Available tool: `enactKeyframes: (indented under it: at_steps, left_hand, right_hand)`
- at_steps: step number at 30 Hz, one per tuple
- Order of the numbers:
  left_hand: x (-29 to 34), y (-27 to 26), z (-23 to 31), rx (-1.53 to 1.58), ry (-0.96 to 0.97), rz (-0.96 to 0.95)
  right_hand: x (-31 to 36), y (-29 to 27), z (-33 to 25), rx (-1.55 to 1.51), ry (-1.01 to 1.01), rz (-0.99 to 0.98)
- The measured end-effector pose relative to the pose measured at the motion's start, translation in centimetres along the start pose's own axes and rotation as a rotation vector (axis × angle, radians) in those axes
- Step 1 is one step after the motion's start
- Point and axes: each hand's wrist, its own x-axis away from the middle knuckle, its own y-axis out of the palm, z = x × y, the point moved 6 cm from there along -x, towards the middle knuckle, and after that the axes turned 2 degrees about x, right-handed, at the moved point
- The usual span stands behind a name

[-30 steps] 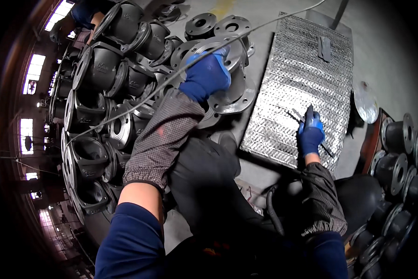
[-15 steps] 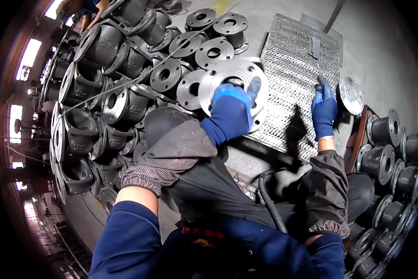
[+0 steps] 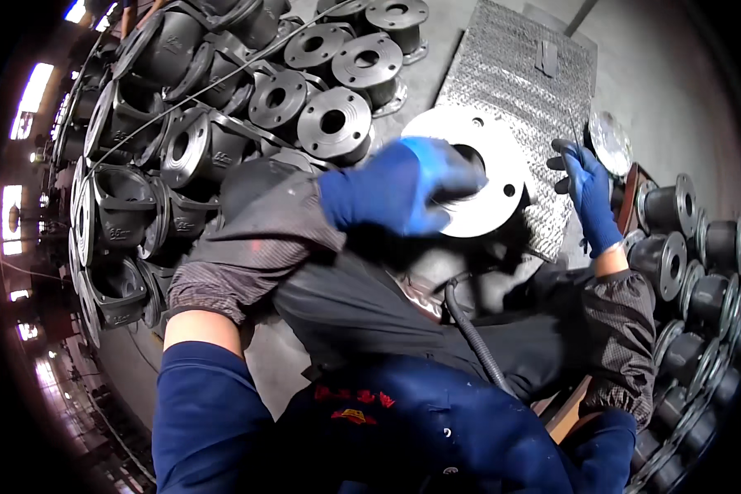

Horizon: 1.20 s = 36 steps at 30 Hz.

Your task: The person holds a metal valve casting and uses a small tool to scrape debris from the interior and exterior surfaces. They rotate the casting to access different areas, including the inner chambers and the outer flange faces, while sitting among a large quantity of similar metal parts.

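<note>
My left hand (image 3: 424, 188), in a blue glove, grips a round flanged metal casting (image 3: 495, 206) with its fingers hooked at the centre hole. The hand is slightly smeared by motion. The casting's bright face is turned up, with bolt holes around the rim, over the near part of a textured metal plate (image 3: 502, 74). My right hand (image 3: 589, 188), also gloved in blue, is raised beside the plate's right edge, its fingers loosely bent and apart, holding nothing visible. Close to its fingertips stands a shiny round disc (image 3: 610, 143).
Many grey flanged castings (image 3: 334, 123) are stacked at the left, with a thin cable (image 3: 214, 85) stretched across them. More castings (image 3: 665, 265) fill the right side. A flat grey piece (image 3: 546, 58) lies on the plate. A ribbed hose (image 3: 479, 342) runs near my lap.
My left hand has carried the casting to the right, over the textured plate. My right hand has shifted slightly right and down, and its fingers have bent. The whole view has shifted a little.
</note>
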Motion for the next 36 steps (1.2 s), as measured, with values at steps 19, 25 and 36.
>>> enactKeyframes:
  at_steps: [19, 25, 36]
  left_hand:
    - [8.6, 22.7, -2.6, 0.193, -0.544, -0.966]
    - [11.7, 26.8, -3.5, 0.377, -0.823, -0.981]
    - [22.9, 40.7, -3.1, 0.621, -0.926, -0.803]
  right_hand:
    - [1.2, -4.7, -6.3, 0.05, -0.078, 0.143]
    - [1.4, -7.4, -6.9, 0.404, -0.519, 0.062]
    - [4.1, -6.3, -6.0, -0.276, -0.078, 0.163]
